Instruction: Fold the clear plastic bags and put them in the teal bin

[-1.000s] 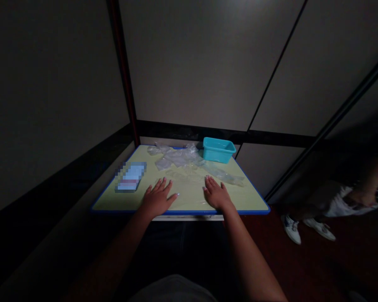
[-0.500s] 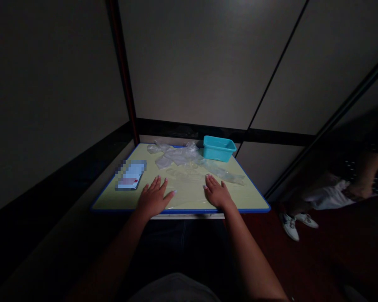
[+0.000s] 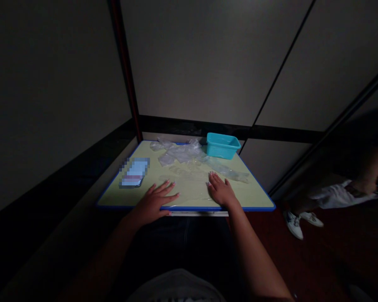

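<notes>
Both hands are over the near part of a small yellow table (image 3: 113, 197) with a blue edge. My left hand (image 3: 153, 203) has its fingers spread at the front edge, the thumb at the rim, holding nothing. My right hand (image 3: 220, 191) lies flat on the near right part, fingers stretched out, nothing in it. Clear crumpled plastic bags (image 3: 182, 152) lie along the back middle. A flat clear plastic strip (image 3: 228, 171) stretches just beyond my right hand. Thin transparent film lies between the hands, hard to make out.
A turquoise basket (image 3: 222, 151) stands at the back right corner. A phone (image 3: 135, 173), partly blurred out, lies on the left side. Walls rise behind and left of the table. At the right stands a person with white shoes (image 3: 292, 224), holding a whitish bag (image 3: 337, 196).
My left hand has turned, its fingers now pointing more to the right and its thumb lower at the table edge. My right hand stays flat. The whole view has shifted slightly.
</notes>
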A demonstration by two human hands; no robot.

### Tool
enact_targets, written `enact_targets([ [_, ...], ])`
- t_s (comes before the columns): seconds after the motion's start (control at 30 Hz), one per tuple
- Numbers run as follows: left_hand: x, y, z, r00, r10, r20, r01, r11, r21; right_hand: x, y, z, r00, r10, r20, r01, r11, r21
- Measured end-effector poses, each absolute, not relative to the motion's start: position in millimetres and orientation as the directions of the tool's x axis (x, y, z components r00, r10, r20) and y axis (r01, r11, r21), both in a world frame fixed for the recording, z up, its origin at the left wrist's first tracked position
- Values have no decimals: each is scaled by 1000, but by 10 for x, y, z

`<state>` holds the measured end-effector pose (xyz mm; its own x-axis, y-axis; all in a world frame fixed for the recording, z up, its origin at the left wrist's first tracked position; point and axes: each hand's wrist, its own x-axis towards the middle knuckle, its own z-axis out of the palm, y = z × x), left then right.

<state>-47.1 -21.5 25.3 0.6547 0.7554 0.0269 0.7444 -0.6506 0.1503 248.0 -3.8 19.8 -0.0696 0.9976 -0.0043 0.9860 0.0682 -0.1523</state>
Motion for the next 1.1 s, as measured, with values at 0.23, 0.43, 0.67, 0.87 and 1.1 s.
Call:
enact_targets([
  [0.23, -514, -133, 185, 715, 697, 50, 672, -705, 226, 2479, -48, 206, -75, 997, 13, 981, 76, -178],
  [0.43, -523, -110, 188, 697, 711, 91, 658, -685, 312, 2497, -53, 203, -78, 996, 36, 964, 84, -253],
  [0.67, -510, 39, 135, 690, 684, 236, 519, -695, 498, 2631, -71, 132, -51, 980, 194, 842, 146, -519],
  [0.87, -444, 143, 158, 640, 715, 280, 411, -627, 662, 2711, -63, 86, -97, 886, 454, 731, 373, -571],
  [1.1, -377, 188, 217, 582, 776, 242, 405, -535, 742, 2644, -207, 207, -219, 822, 525, 674, 517, -528],
])
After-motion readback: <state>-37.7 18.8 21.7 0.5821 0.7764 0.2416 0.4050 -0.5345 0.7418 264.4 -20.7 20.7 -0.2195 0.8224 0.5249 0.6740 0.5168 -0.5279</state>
